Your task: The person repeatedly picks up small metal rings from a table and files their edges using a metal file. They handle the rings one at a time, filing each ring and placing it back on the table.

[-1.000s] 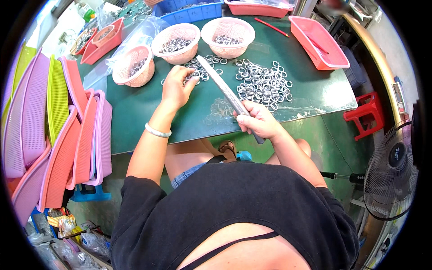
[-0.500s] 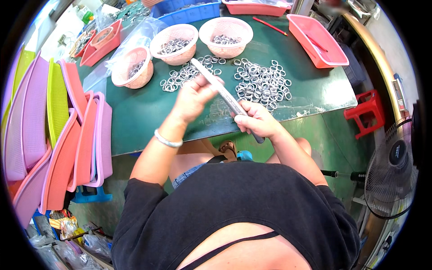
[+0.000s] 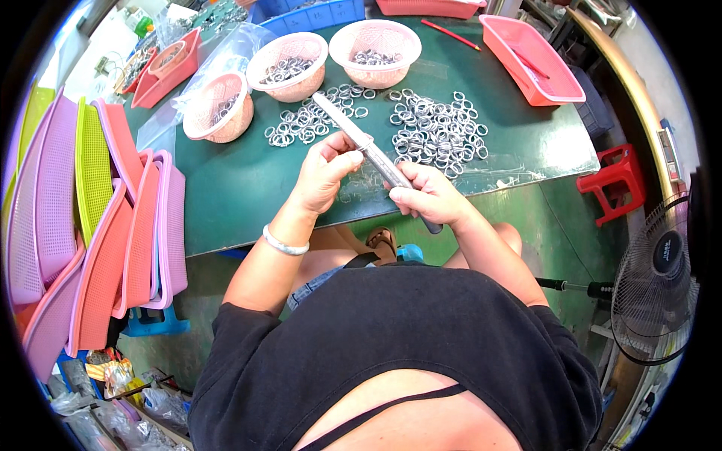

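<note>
A tapered silver ring mandrel [image 3: 382, 162] with a dark grip end slants across the near edge of the table. My right hand [image 3: 430, 197] is closed around its lower part. On the left, my left hand [image 3: 323, 179] pinches a metal ring [image 3: 365, 142] that sits around the mandrel about midway along. Just beyond the tip, a loose group of silver rings [image 3: 307, 122] lies on the green table [image 3: 233, 180]. A larger heap of rings [image 3: 440, 134] is spread right of the mandrel.
Three pink baskets holding rings, a left basket [image 3: 235, 120], a middle basket [image 3: 301, 84] and a right basket [image 3: 387, 64], stand behind. A red pencil [image 3: 451, 35] and a pink tray [image 3: 549, 89] lie right. Stacked plastic baskets [image 3: 94, 173] crowd the left; a fan [image 3: 662, 278] stands right.
My left hand, blurred beside the mandrel before, has settled with its fingers pinched at a ring around it. My right hand keeps its hold on the mandrel.
</note>
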### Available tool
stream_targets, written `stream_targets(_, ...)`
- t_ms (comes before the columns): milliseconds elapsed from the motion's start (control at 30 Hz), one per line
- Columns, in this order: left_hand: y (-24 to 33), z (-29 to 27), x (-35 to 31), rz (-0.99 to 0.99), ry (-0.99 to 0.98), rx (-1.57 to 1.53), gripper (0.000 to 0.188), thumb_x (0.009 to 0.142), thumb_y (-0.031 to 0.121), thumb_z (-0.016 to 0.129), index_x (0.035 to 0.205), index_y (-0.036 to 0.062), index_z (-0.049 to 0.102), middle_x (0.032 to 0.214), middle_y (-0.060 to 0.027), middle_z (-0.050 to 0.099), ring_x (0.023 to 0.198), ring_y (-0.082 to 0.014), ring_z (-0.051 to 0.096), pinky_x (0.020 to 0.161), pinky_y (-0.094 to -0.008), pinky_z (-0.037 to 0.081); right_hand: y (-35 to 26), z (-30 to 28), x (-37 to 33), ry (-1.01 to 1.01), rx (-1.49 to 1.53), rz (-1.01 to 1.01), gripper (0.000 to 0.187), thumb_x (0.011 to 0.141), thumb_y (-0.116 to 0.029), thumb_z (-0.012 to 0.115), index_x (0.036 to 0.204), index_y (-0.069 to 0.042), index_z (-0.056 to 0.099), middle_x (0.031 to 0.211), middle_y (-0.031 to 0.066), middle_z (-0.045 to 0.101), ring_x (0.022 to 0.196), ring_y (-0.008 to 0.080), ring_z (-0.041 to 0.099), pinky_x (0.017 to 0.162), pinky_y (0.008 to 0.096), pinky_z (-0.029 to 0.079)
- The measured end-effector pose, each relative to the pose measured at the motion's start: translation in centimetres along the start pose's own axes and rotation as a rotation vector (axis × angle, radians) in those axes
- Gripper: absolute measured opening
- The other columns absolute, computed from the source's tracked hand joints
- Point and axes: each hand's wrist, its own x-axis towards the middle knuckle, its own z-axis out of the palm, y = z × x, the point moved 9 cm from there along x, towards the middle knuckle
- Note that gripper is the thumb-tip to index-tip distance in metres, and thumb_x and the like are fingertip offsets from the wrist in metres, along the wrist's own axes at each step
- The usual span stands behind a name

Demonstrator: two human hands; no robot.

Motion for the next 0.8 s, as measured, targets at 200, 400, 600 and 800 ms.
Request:
stream_targets(200, -0.2, -0.4, 0.1, 0.045, 0.089, -0.033, 0.017, 0.081, 0.003, 0.055, 0.098, -0.0006, 0.057, 0.082, -0.0023, 0.058, 0.071, -0.0089, 0.05, 0.066, -0.0214, 0.04, 0.5, -0.3, 0.0, 0.002, 0.013, 0.021, 0.017, 0.082, -0.016, 0.056, 0.093, -0.002, 0.053, 0.063, -0.0018, 0.05, 0.053, 0.0038, 0.047, 0.046, 0.0174, 0.038)
stream_targets(400, 4.3, -3.6, 0.3, 0.327, 0.23, 0.007, 0.013, 0.079, 0.001, 0.06, 0.092, 0.0003, 0.058, 0.083, -0.0009, 0.057, 0.073, -0.0067, 0.052, 0.066, -0.0202, 0.042, -0.5, 0.4, 0.0, -0.029, -0.025, -0.012, 0.017, 0.082, -0.014, 0.056, 0.092, -0.001, 0.054, 0.063, -0.0015, 0.05, 0.053, 0.0036, 0.047, 0.046, 0.0178, 0.037)
stream_targets(600, 9.0, -3.6, -1.1, 0.568, 0.304, 0.291, 0.018, 0.077, -0.003, 0.062, 0.094, -0.0016, 0.057, 0.085, -0.001, 0.056, 0.074, -0.0058, 0.052, 0.065, -0.0169, 0.042, -0.2, 0.3, -0.1, -0.032, -0.017, -0.04, 0.018, 0.081, -0.015, 0.057, 0.092, -0.001, 0.054, 0.063, -0.0012, 0.05, 0.052, 0.0037, 0.046, 0.046, 0.0178, 0.037)
stream_targets(800, 10.4, -3.8, -1.7, 0.699, 0.354, 0.474, 0.024, 0.071, -0.002, 0.067, 0.093, -0.0009, 0.058, 0.081, -0.0007, 0.051, 0.067, -0.0063, 0.045, 0.06, -0.0185, 0.039, -0.1, 0.3, -0.3, -0.032, 0.037, -0.001, 0.015, 0.081, -0.015, 0.057, 0.09, -0.003, 0.053, 0.066, -0.0035, 0.049, 0.054, 0.0029, 0.044, 0.047, 0.0178, 0.036)
